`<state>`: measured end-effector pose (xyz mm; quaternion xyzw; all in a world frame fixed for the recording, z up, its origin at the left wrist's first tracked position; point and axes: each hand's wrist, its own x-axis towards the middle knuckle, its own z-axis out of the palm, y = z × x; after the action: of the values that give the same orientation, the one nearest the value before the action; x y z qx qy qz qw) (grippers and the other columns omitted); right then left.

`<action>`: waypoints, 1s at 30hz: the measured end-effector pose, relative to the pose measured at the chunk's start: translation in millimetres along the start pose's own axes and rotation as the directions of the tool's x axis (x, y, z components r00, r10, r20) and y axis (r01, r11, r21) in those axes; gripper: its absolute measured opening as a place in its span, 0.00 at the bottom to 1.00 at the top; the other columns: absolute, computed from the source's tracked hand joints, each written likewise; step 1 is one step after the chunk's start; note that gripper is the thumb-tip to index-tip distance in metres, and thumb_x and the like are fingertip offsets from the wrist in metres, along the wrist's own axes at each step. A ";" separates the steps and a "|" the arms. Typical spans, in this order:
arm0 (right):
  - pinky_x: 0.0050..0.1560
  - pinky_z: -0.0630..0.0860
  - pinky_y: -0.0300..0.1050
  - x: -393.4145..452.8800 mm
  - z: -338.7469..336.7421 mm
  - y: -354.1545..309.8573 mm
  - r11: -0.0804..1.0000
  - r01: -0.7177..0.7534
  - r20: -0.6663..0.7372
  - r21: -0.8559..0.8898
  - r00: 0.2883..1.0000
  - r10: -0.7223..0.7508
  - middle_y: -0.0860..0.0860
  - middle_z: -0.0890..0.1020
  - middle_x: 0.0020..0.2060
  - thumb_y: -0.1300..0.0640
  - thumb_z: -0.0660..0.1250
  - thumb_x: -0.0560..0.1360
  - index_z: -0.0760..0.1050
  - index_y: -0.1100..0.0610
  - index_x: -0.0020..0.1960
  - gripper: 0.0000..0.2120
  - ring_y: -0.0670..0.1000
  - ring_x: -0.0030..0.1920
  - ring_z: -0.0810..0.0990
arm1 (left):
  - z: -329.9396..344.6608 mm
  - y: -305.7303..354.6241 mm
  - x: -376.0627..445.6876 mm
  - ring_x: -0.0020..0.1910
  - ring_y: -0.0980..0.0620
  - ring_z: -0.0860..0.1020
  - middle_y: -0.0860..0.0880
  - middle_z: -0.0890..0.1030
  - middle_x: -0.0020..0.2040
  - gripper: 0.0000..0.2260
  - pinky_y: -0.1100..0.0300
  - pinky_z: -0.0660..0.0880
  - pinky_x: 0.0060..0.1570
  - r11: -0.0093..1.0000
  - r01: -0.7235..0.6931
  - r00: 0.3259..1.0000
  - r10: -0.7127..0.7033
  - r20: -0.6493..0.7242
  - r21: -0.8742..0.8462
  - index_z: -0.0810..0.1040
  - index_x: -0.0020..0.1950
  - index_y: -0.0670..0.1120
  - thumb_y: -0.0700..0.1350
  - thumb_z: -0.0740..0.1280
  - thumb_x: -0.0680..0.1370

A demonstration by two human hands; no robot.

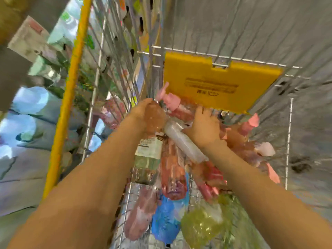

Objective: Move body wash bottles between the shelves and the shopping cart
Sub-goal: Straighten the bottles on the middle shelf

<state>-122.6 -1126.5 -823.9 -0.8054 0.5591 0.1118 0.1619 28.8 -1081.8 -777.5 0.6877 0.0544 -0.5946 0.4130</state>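
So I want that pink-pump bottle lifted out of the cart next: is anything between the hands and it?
Nothing visible. The left hand is at the pump end of the pink-pump bottle, and the right hand lies on its body. It rests on top of the pile, against the yellow flap; blur hides the exact grip.

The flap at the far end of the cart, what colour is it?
Yellow; the flap shows clearly in the head view.

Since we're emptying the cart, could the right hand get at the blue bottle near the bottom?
Probably not directly: the blue bottle lies under red bottles, and the right hand rests on higher ones.
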 end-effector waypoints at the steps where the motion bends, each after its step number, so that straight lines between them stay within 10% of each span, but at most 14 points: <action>1: 0.61 0.68 0.57 1.7 2.1 -1.4 1.000 -0.008 -0.028 0.000 1.000 0.008 0.60 0.66 0.67 0.43 0.71 0.71 0.55 0.61 0.72 0.40 0.64 0.66 0.67 | -1.3 2.9 -1.8 0.34 0.50 0.71 0.46 0.73 0.39 0.13 0.58 0.69 0.33 1.000 0.018 1.000 -0.018 0.026 0.008 0.71 0.39 0.45 0.50 0.58 0.81; 8: 0.49 0.74 0.54 2.6 -2.7 3.1 0.994 0.064 -0.131 0.085 0.990 -0.052 0.58 0.73 0.61 0.48 0.71 0.71 0.59 0.59 0.69 0.34 0.63 0.57 0.77 | 6.6 -2.0 -24.5 0.34 0.50 0.74 0.49 0.79 0.24 0.14 0.57 0.73 0.32 0.999 0.007 0.996 -0.010 0.086 0.035 0.74 0.40 0.46 0.51 0.58 0.81; 13: 0.37 0.66 0.47 -17.2 -24.5 13.7 0.988 0.052 -0.151 0.144 0.988 -0.030 0.56 0.77 0.51 0.48 0.72 0.70 0.63 0.59 0.60 0.27 0.61 0.48 0.78 | 11.4 -2.4 -35.6 0.42 0.48 0.76 0.47 0.78 0.42 0.10 0.50 0.74 0.51 0.999 -0.026 0.997 0.028 0.069 -0.032 0.74 0.44 0.48 0.53 0.61 0.79; 18: 0.35 0.68 0.47 -50.5 -57.3 18.3 0.934 0.007 -0.155 0.358 0.987 0.052 0.54 0.77 0.42 0.48 0.74 0.66 0.62 0.56 0.49 0.25 0.59 0.42 0.77 | 16.0 -1.0 -75.2 0.51 0.46 0.77 0.46 0.78 0.52 0.14 0.48 0.77 0.43 0.996 -0.076 0.992 0.080 0.098 -0.046 0.75 0.55 0.50 0.55 0.66 0.74; 25: 0.45 0.73 0.40 -115.8 -152.8 20.0 0.605 0.066 -0.146 0.794 0.986 0.085 0.48 0.81 0.48 0.56 0.79 0.62 0.74 0.58 0.57 0.26 0.48 0.48 0.80 | 7.4 -0.6 -170.9 0.46 0.42 0.80 0.37 0.80 0.55 0.22 0.50 0.78 0.42 0.957 -0.286 0.936 0.287 0.205 -0.034 0.77 0.59 0.41 0.55 0.68 0.72; 30: 0.35 0.73 0.29 -174.5 -238.1 19.7 0.417 0.160 -0.157 0.895 0.987 -0.042 0.47 0.81 0.42 0.64 0.77 0.65 0.76 0.57 0.53 0.19 0.37 0.37 0.78 | -6.1 14.9 -268.6 0.26 0.53 0.80 0.44 0.82 0.36 0.07 0.63 0.76 0.24 0.885 -0.444 0.857 0.464 0.224 -0.137 0.78 0.48 0.39 0.41 0.62 0.77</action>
<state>-202.4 -1073.9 -544.0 -0.6294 0.4900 -0.2602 0.5440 -35.2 -975.9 -538.5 0.5833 -0.1381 -0.5595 0.5724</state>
